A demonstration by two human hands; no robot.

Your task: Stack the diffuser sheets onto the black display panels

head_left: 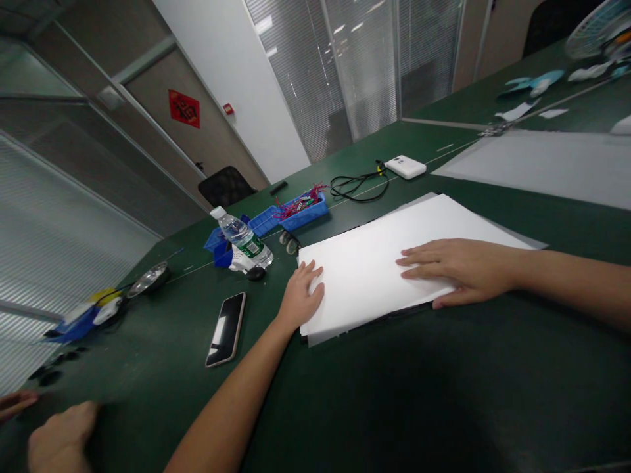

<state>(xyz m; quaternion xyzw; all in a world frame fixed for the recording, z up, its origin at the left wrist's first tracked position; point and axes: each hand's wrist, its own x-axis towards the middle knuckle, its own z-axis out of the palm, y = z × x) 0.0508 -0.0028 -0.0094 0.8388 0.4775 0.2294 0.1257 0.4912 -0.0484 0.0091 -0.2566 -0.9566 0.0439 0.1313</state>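
White paper (365, 269) lies on a thin dark-edged board or sheet, with a translucent sheet (530, 242) showing past its edges. My left hand (302, 295) rests on the paper's left edge, fingers apart and holding nothing. Flat on the right part of the paper is my right hand (458, 269), its fingers stretched out to the left. What lies under the paper is mostly hidden.
Left of the paper are a phone (226, 330), a water bottle (246, 240) and blue trays (305, 211), one holding red-wired parts. A white device (405, 167) with a black cable sits behind. Another person's hands (64, 437) are at lower left. A fan (599, 33) stands far right.
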